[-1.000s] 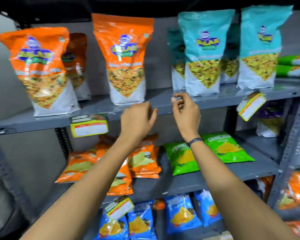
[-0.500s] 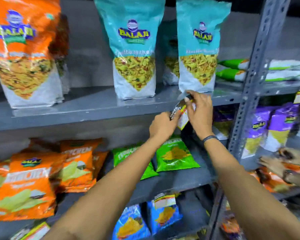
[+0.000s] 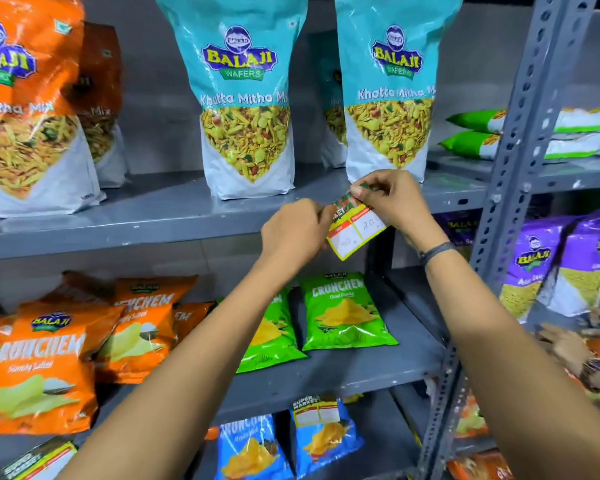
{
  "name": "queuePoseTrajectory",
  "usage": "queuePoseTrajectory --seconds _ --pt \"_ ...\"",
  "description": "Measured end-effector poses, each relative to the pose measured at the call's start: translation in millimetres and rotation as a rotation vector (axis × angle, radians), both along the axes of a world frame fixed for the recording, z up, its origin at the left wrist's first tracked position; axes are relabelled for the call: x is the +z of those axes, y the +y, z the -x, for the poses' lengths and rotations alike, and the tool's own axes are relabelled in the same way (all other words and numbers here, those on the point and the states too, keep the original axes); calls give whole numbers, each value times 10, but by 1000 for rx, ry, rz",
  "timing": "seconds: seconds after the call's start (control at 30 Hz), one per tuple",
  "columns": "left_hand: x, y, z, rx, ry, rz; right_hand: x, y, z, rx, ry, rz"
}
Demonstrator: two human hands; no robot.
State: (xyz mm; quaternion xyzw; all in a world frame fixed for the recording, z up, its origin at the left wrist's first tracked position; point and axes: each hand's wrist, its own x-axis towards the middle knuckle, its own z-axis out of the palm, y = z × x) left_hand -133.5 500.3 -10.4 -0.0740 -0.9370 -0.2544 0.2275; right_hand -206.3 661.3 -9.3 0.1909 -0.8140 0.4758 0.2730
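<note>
Price tag (image 3: 355, 226) hangs tilted at the front edge of the upper shelf (image 3: 153, 216) | your left hand (image 3: 293, 233): fingers pinch its left side | your right hand (image 3: 392, 199): fingers pinch its top | teal Khatta Mitha pouch (image 3: 390, 98) stands just behind.

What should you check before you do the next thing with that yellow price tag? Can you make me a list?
1. Right hand pinches the top of the price tag: ok.
2. Left hand grips the tag's left edge: ok.
3. Tag lines up level with the shelf edge: not ok, it is tilted.
4. Writing on the tag can be read: cannot tell. One box seems to show 20, the other is blurred.
5. Tag is fastened to the shelf edge: cannot tell, the hands hide its top.
6. Teal bag just above the hands stands upright: ok.
</note>
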Motion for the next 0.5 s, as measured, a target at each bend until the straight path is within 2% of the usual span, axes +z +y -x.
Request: queuePoseTrajectory --seconds 0.17,0.37,0.5 --pt "-120 -114 34 91 65 150 -216 70 -193 78 52 -3" --pt "-145 -93 64 119 66 243 -300 117 -212 19 138 -164" --pt "-116 -97 78 129 76 245 -288 120 -234 56 130 -75"
